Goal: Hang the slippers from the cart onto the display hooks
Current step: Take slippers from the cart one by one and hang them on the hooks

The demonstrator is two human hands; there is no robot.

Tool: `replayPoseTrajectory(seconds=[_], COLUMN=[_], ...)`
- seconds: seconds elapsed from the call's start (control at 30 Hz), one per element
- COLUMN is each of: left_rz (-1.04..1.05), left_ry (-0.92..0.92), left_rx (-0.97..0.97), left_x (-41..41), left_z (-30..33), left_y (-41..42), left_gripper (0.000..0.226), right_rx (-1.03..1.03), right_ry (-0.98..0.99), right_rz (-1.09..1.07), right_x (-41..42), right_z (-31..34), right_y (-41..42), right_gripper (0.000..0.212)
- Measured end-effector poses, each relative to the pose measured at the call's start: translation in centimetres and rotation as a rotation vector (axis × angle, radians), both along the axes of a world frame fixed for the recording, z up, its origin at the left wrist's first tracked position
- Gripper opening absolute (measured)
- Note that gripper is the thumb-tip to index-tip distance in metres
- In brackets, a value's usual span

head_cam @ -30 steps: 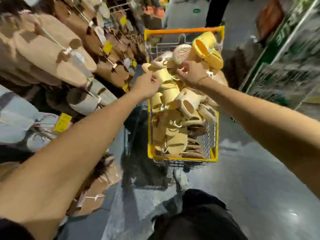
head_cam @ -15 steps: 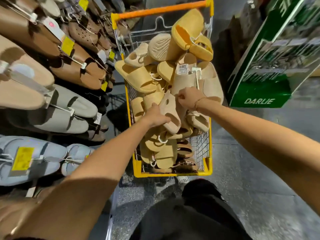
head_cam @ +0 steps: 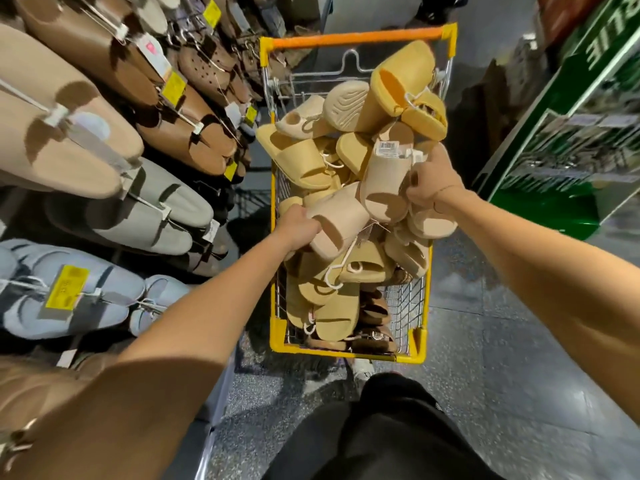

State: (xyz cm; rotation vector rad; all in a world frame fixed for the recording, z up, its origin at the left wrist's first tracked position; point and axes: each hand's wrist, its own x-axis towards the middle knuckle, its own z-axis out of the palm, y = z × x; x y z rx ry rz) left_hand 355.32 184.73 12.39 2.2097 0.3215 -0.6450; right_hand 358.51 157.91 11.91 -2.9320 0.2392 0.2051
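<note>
A yellow wire cart (head_cam: pixel 346 353) with an orange handle stands ahead of me, piled with several beige and yellow slippers. My left hand (head_cam: pixel 298 226) grips the strap end of a beige slipper (head_cam: pixel 337 218) lifted over the pile. My right hand (head_cam: pixel 433 181) holds a second beige slipper (head_cam: pixel 384 178) with a barcode label, upright next to the first. A white plastic hanger (head_cam: pixel 341 263) dangles below the left slipper. Display hooks (head_cam: pixel 162 211) on the left carry rows of hung slippers.
The slipper wall fills the left: tan pairs (head_cam: pixel 59 133), brown pairs (head_cam: pixel 187 133), grey pairs (head_cam: pixel 152 216), pale blue pairs (head_cam: pixel 69 292). A green display stand (head_cam: pixel 561 157) is on the right. Grey speckled floor (head_cam: pixel 485 375) lies around the cart; my dark trousers (head_cam: pixel 374 434) are below.
My right hand has moved right and lifted its beige slipper clear of the other. My left hand keeps its slipper. The view has closed in on the cart.
</note>
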Motion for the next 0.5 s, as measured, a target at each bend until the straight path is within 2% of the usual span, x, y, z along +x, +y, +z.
replayPoseTrajectory(seconds=[0.07, 0.17, 0.23, 0.33, 0.43, 0.5], left_rz=[0.045, 0.046, 0.014, -0.04, -0.118, -0.129], left_ry=[-0.03, -0.089, -0.075, -0.011, 0.041, -0.016], left_rx=[0.006, 0.091, 0.159, 0.196, 0.208, 0.185], left_x=[-0.2, -0.4, -0.8, -1.4, -1.7, -1.7], left_z=[0.2, 0.0, -0.2, -0.3, 0.3, 1.2], left_y=[-0.2, -0.2, -0.4, -0.7, -1.0, -1.4], left_gripper=[0.015, 0.02, 0.034, 0.047, 0.06, 0.059], right_rx=[-0.028, -0.153, -0.251, -0.123, 0.043, 0.175], right_ry=[-0.068, 0.072, 0.13, 0.164, 0.076, -0.018], right_rz=[0.092, 0.211, 0.259, 0.123, 0.029, -0.047], right_x=[-1.3, -3.7, -5.2, -6.0, -5.5, -4.9], right_z=[-0.4, -1.6, -2.2, -1.9, 0.2, 2.8], right_y=[-0.1, 0.4, 0.9, 1.1, 0.9, 1.1], right_gripper=[0.028, 0.044, 0.04, 0.031, 0.021, 0.028])
